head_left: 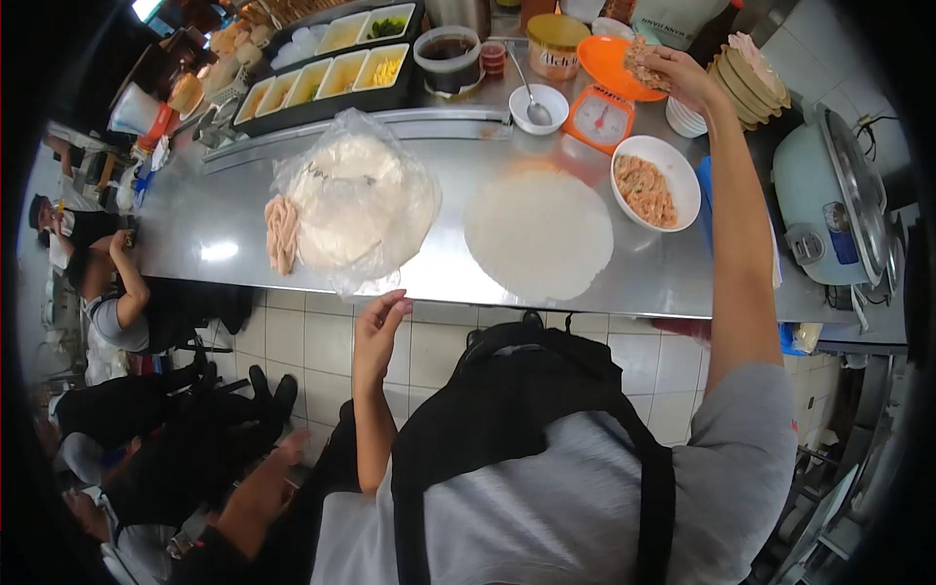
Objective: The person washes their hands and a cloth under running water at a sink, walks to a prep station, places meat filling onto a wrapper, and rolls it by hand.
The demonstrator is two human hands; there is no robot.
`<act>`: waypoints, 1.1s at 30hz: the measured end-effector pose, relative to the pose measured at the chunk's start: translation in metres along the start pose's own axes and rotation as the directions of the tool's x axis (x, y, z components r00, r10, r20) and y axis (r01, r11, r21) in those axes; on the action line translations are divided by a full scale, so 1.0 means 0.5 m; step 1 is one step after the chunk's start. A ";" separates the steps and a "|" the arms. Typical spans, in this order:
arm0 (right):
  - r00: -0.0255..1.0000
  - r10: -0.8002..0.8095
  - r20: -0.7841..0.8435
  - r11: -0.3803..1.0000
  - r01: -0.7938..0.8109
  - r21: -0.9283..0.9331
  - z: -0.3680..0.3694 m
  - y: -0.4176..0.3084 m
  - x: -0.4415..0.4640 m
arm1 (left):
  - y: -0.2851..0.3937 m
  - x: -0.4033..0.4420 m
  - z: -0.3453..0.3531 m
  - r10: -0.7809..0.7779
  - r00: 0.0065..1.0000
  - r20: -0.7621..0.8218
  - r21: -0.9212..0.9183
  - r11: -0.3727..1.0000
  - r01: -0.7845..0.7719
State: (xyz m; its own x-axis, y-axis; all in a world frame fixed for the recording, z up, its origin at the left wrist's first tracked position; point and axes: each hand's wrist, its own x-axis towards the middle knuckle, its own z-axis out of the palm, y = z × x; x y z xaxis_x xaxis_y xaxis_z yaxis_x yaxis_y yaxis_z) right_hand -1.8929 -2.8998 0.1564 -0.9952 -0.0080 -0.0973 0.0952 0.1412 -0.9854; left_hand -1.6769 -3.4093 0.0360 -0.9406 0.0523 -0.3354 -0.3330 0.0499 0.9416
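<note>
My right hand is over the orange scale plate, its fingers closed on a clump of minced filling. Below the plate stands the orange scale with a round dial. A white bowl holds more filling. A thin round sheet lies flat on the steel table. To its left are a plastic bag with pale round sheets and a bunched pale strip. My left hand hangs off the table's front edge, fingers bent and partly apart, holding nothing.
A black tray of toppings, a tub of dark liquid, a small bowl with a spoon and a gold-lidded jar line the back. A large cooker stands right. Other people are at left.
</note>
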 end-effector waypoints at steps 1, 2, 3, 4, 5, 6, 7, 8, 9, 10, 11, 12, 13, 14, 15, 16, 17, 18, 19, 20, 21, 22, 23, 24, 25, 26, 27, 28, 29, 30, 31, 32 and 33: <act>0.998 -0.034 0.053 0.998 0.037 -0.057 0.015 0.002 -0.023 | -0.002 0.005 0.003 0.013 1.000 0.010 0.009 1.000 -0.013; 0.985 -0.062 0.159 0.989 0.082 -0.126 0.050 0.005 -0.058 | -0.002 0.014 0.008 0.031 0.999 0.023 0.017 0.999 -0.031; 0.960 -0.083 0.266 0.973 0.136 -0.189 0.093 0.005 -0.096 | -0.003 0.025 0.018 0.025 0.999 0.025 0.017 1.000 -0.026; 0.949 -0.037 0.314 0.942 0.137 -0.305 0.132 0.021 -0.124 | -0.006 0.038 0.031 0.083 0.994 0.065 0.045 0.995 -0.086; 0.935 0.013 0.354 0.898 0.145 -0.416 0.177 0.049 -0.153 | -0.006 0.053 0.048 0.143 0.984 0.109 0.071 0.986 -0.151; 0.935 0.106 0.337 0.987 -0.058 -0.149 0.241 0.075 -0.197 | 0.001 0.068 0.069 0.199 0.968 0.153 0.100 0.971 -0.216; 0.919 0.006 0.394 0.968 0.093 -0.231 0.283 0.126 -0.211 | 0.008 0.084 0.095 0.253 0.947 0.198 0.126 0.951 -0.281; 0.906 -0.003 0.424 0.976 0.095 -0.196 0.328 0.195 -0.226 | 0.009 0.105 0.122 0.328 0.914 0.238 0.194 0.906 -0.376; 0.892 -0.014 0.453 0.983 0.096 -0.159 0.362 0.250 -0.243 | 0.010 0.126 0.150 0.397 0.873 0.282 0.257 0.846 -0.467; 0.894 -0.015 0.448 0.983 0.096 -0.159 0.378 0.276 -0.264 | 0.015 0.144 0.177 0.454 0.823 0.341 0.274 0.790 -0.549; 0.908 -0.292 0.302 0.804 0.404 -0.438 0.390 0.293 -0.281 | 0.020 0.160 0.201 0.504 0.765 0.401 0.284 0.725 -0.627; 0.785 -0.571 0.241 0.460 0.549 -0.698 0.397 0.301 -0.291 | 0.019 0.175 0.221 0.509 0.760 0.404 0.281 0.722 -0.632; 0.784 -0.573 0.240 0.458 0.548 -0.700 0.396 0.306 -0.301 | 0.012 0.189 0.239 0.552 0.685 0.476 0.299 0.631 -0.716; 0.850 -0.498 0.171 0.577 0.473 -0.666 0.390 0.311 -0.312 | 0.003 0.200 0.253 0.581 0.604 0.546 0.307 0.532 -0.789; 0.906 -0.410 0.106 0.685 0.383 -0.620 0.390 0.315 -0.322 | -0.004 0.208 0.264 0.579 0.602 0.550 0.304 0.532 -0.790; 0.907 -0.409 0.101 0.687 0.378 -0.621 0.396 0.320 -0.331 | -0.012 0.215 0.274 0.547 0.581 0.602 0.289 0.529 -0.798; 0.943 -0.326 0.063 0.761 0.301 -0.575 0.403 0.324 -0.337 | -0.013 0.221 0.279 0.515 0.557 0.652 0.272 0.527 -0.805; 0.971 -0.239 0.033 0.823 0.220 -0.523 0.406 0.327 -0.339 | -0.014 0.229 0.281 0.515 0.555 0.653 0.271 0.526 -0.806; 0.971 -0.239 0.030 0.824 0.219 -0.522 0.402 0.334 -0.338 | -0.015 0.236 0.281 0.461 0.562 0.687 0.276 0.550 -0.788; 0.971 -0.232 0.053 0.812 0.224 -0.539 0.396 0.334 -0.337 | -0.011 0.235 0.278 0.402 0.565 0.720 0.284 0.572 -0.770; 0.971 -0.226 0.075 0.799 0.229 -0.556 0.394 0.334 -0.338 | -0.007 0.233 0.273 0.399 0.561 0.726 0.284 0.569 -0.772; 0.971 -0.231 0.067 0.800 0.229 -0.555 0.400 0.335 -0.340 | 0.002 0.235 0.267 0.376 0.551 0.746 0.255 0.602 -0.757; 0.945 -0.325 -0.039 0.818 0.260 -0.514 0.416 0.313 -0.347 | 0.010 0.237 0.265 0.352 0.538 0.766 0.227 0.634 -0.739; 0.902 -0.407 -0.147 0.828 0.296 -0.475 0.424 0.302 -0.350 | 0.011 0.239 0.269 0.351 0.531 0.771 0.225 0.631 -0.743; 0.902 -0.405 -0.153 0.831 0.292 -0.474 0.422 0.316 -0.343 | 0.008 0.236 0.276 0.398 0.541 0.740 0.247 0.588 -0.770; 0.920 -0.388 -0.059 0.773 0.289 -0.565 0.418 0.341 -0.329 | 0.001 0.233 0.279 0.442 0.549 0.709 0.273 0.546 -0.792; 0.933 -0.359 0.034 0.703 0.294 -0.647 0.417 0.351 -0.323 | -0.003 0.238 0.282 0.437 0.549 0.712 0.274 0.547 -0.791; 0.933 -0.359 0.031 0.705 0.293 -0.645 0.413 0.359 -0.323 | -0.003 0.250 0.287 0.337 0.600 0.725 0.352 0.568 -0.744; 0.942 -0.334 0.041 0.713 0.281 -0.642 0.411 0.353 -0.323 | -0.002 0.258 0.289 0.237 0.645 0.726 0.428 0.578 -0.695; 0.950 -0.309 0.053 0.720 0.270 -0.639 0.410 0.346 -0.322 | -0.005 0.254 0.283 0.238 0.644 0.727 0.428 0.576 -0.696; 0.949 -0.312 0.052 0.719 0.271 -0.640 0.404 0.338 -0.330 | -0.010 0.248 0.273 0.350 0.629 0.695 0.281 0.673 -0.684; 0.939 -0.343 -0.034 0.813 0.278 -0.512 0.401 0.301 -0.347 | -0.009 0.248 0.265 0.453 0.618 0.642 0.118 0.739 -0.664; 0.926 -0.356 -0.123 0.883 0.290 -0.368 0.400 0.283 -0.357 | -0.006 0.253 0.262 0.453 0.617 0.644 0.119 0.737 -0.665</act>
State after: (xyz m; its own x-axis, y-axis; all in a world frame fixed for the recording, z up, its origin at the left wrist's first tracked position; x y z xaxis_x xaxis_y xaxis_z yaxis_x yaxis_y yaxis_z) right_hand -1.6976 -3.0763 0.0066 -0.9585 0.0645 0.2777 -0.2128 0.4863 -0.8475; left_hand -1.7862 -3.2723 -0.0130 -0.6884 0.6971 0.2003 0.3880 0.1206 0.9137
